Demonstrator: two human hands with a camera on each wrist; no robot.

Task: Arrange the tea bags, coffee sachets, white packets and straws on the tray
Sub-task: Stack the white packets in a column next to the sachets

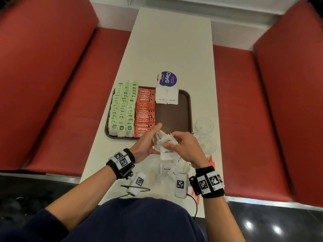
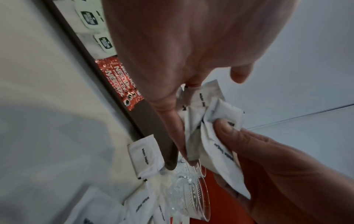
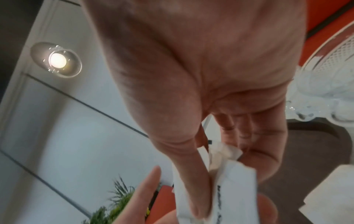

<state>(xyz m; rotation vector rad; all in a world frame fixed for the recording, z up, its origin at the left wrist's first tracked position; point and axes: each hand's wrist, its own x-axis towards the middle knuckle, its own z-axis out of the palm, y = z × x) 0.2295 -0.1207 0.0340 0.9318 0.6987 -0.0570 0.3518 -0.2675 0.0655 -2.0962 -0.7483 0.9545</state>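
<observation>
A brown tray [image 1: 172,116] holds rows of green tea bags [image 1: 122,109] on its left, red coffee sachets [image 1: 145,110] in the middle, and two white packets [image 1: 167,96] at its far end. Just in front of the tray both hands hold a bunch of white packets [image 1: 165,143]. My left hand [image 1: 148,143] cups the bunch from the left, thumb raised. My right hand [image 1: 181,145] pinches a packet [image 2: 216,145] between thumb and fingers. More loose white packets [image 1: 172,167] lie on the table under the hands. Red straws [image 1: 212,161] show by my right wrist.
Two clear glass dishes [image 1: 204,125] stand right of the tray, close to my right hand. A round purple sticker [image 1: 168,79] lies beyond the tray. The white table [image 1: 171,46] runs between red bench seats [image 1: 52,84]. White tracker boxes [image 1: 180,185] with cables lie at the near edge.
</observation>
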